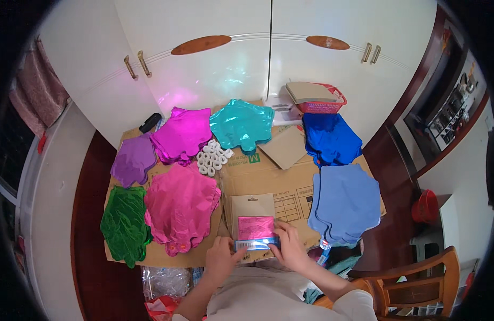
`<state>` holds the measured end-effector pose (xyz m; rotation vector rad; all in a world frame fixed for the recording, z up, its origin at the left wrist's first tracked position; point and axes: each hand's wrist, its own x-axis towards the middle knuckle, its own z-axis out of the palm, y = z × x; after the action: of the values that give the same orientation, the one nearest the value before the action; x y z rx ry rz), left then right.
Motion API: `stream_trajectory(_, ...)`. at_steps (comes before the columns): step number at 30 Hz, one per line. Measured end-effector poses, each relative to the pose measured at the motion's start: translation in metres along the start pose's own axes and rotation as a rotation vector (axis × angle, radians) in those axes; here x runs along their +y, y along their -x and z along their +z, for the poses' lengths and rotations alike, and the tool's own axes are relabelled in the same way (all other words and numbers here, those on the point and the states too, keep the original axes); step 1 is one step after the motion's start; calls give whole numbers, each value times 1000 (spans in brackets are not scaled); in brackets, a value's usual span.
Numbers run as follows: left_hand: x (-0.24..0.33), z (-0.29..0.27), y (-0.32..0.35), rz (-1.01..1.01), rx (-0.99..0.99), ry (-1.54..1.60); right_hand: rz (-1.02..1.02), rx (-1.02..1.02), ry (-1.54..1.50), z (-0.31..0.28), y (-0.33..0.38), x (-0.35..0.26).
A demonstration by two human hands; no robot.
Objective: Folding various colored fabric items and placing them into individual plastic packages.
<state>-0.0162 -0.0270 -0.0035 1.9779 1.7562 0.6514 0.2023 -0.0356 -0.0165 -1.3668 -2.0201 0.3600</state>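
In front of me, a flat packet shows folded pink foil above a blue and silver strip with a barcode. My left hand is closed on its lower left corner. With bent fingers, my right hand grips the right edge. Behind the packet's upper part lies a brown card with a hanging slot at its top. A stack of pink foil balloons spreads to the left of my hands. To the right lies a stack of pale blue foil balloons.
Flattened cardboard covers the table. Around it lie green, purple, magenta, teal and dark blue foil stacks. White rolls sit mid-left. A red basket stands far right; a wooden chair near right.
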Motion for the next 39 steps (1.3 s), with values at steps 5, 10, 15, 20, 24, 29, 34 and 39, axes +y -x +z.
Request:
stream_trajectory(5, -17, 15, 0, -291, -194, 522, 182, 115, -63, 2, 5, -7)
stream_trajectory(10, 4, 14, 8, -285, -109, 1091, 607, -10, -1117, 22, 30, 13)
stream_trajectory(15, 9, 15, 18, -215, -264, 1016, 651, -4, -1013, 6, 47, -12)
stream_trajectory(20, 26, 11, 28, -288, -310, 1057, 636, 40, -1036, 1, 73, -26)
stream_trajectory(24, -3, 9, 28, -78, -610, 853, 587, 81, -1017, -20, 107, -14)
stream_trajectory(29, -2, 3, 22, 207, -690, 752, 561, 155, -562, -66, 175, 49)
stream_trajectory(34, -2, 2, 28, 394, -677, 631, 806, -60, 394, -77, 254, 139)
stream_trajectory(39, -3, 8, 41, 313, -642, 613, 1034, -213, 156, -1, 306, 254)
